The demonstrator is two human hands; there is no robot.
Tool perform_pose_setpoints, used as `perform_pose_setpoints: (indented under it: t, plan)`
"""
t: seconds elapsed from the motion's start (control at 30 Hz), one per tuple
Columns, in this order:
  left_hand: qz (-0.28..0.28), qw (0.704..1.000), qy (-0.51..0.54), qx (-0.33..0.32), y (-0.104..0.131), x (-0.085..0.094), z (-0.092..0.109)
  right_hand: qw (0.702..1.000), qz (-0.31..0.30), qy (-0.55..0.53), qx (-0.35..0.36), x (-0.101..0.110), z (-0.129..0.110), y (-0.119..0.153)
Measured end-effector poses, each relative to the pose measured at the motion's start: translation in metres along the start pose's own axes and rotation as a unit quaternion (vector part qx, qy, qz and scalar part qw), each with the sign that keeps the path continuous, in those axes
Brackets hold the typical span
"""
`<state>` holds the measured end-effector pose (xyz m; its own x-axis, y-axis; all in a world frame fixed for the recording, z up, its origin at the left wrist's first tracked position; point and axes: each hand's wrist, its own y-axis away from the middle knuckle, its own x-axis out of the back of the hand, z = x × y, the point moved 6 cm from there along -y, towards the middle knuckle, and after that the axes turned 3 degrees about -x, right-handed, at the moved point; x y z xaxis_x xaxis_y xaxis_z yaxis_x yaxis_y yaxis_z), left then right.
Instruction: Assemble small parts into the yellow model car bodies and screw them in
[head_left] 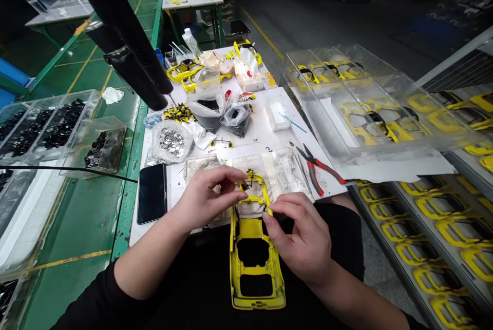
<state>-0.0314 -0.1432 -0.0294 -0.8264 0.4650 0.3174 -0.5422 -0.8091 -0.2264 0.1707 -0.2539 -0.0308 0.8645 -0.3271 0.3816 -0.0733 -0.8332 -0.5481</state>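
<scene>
A yellow model car body shell (254, 271) with open window holes lies lengthwise in front of me, its near end over my dark-clothed lap and its far end over a whitish cloth pad (283, 168). At the far end, my left hand (210, 199) is closed, thumb and forefinger around a small dark part (245, 185) whose kind I cannot make out. My right hand (302, 232) pinches the shell's right side frame between thumb and fingers.
Red-handled pliers (318, 173) lie right of the pad, a phone (152, 194) left. Beyond are bags of silver pieces (172, 141) and black pieces (208, 109), and a screwdriver hanging from a black arm (119, 32). Clear trays (370, 99) of yellow shells stand at right.
</scene>
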Motion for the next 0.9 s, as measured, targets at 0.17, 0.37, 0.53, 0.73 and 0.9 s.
perform_pose_setpoints:
  t: [0.17, 0.37, 0.53, 0.73, 0.9]
  plan:
    - [0.177, 0.977, 0.093, 0.070, 0.005, 0.015, -0.015, 0.986, -0.107, 0.067, -0.113, 0.001, 0.024, 0.014]
    - [0.337, 0.934, 0.066, 0.099, 0.005, 0.066, -0.020, 0.941, -0.254, 0.039, -0.221, -0.009, 0.050, 0.043]
    - [0.373, 0.911, -0.077, 0.158, -0.029, 0.148, -0.049, 0.930, -0.278, 0.015, -0.239, -0.018, 0.055, 0.050]
    - [0.351, 0.897, -0.195, 0.186, -0.077, 0.200, -0.075, 0.938, -0.268, -0.012, -0.218, -0.024, 0.065, 0.056]
    - [0.305, 0.888, -0.278, 0.202, -0.095, 0.201, -0.072, 0.938, -0.272, -0.031, -0.211, -0.026, 0.066, 0.062]
